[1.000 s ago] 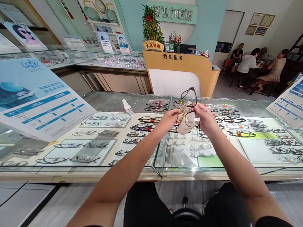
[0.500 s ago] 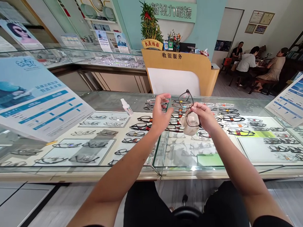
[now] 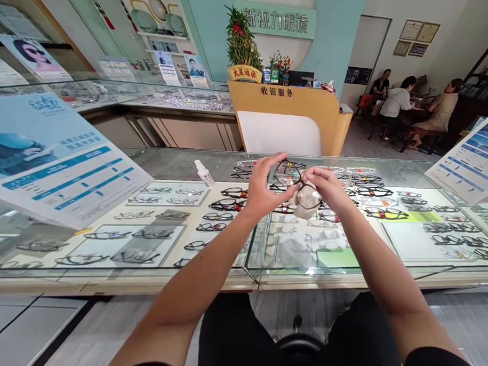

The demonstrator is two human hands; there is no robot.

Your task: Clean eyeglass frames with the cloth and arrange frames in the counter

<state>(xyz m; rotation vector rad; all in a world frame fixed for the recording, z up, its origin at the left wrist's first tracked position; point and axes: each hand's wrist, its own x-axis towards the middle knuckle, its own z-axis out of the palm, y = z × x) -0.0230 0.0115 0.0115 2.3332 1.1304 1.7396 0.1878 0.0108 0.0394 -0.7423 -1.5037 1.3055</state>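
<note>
A pair of dark-framed eyeglasses (image 3: 288,172) is held up over the glass counter, tilted, between both hands. My left hand (image 3: 264,187) curves around one lens, with fingertips at its upper rim and the thumb at its lower edge. Pinched in the fingers of my right hand (image 3: 327,186) is the frame near the bridge and other lens. A pale crumpled cloth (image 3: 305,211) shows behind and below that lens; whether my right hand grips it cannot be made out. To the left, a small white bottle (image 3: 204,172) stands on the counter.
Rows of eyeglass frames (image 3: 387,213) lie in the glass display counter (image 3: 252,257). Leaflets stand on it at left (image 3: 67,162) and right (image 3: 471,161). A wooden cashier desk (image 3: 333,108) is beyond. Three people sit around a table at the back right.
My left hand has moved right and closed on the eyeglasses' rim. The eyeglasses have turned and dropped slightly, with the far lens now inside my left hand's fingers.
</note>
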